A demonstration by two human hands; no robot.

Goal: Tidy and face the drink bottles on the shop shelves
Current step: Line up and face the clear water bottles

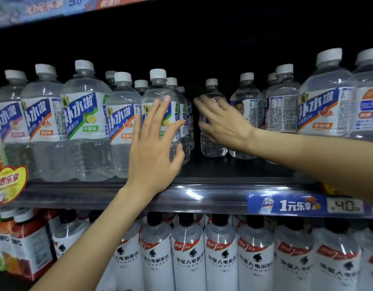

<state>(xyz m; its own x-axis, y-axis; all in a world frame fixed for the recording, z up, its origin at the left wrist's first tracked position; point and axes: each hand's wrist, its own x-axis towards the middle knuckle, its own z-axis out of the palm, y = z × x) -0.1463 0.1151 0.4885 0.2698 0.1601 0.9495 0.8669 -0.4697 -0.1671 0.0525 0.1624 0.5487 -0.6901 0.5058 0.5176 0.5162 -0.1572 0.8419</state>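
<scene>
Clear drink bottles with white caps and blue-and-white labels stand in rows on the upper shelf [202,196]. My left hand [154,148] lies flat with spread fingers against the front of a lime-label bottle [160,89] at the shelf's middle. My right hand [221,120] reaches deeper in, fingers straight and blurred, in front of a lone bottle [212,85] set far back; whether it touches that bottle I cannot tell. A gap in the front row lies between the two hands.
More bottles stand left [84,114] and right [326,97] at the shelf front. A blue price strip [303,204] marks the rail. Below, white-label bottles with black caps [187,255] fill the lower shelf, with juice bottles [28,244] at left. A yellow promo tag [7,183] hangs left.
</scene>
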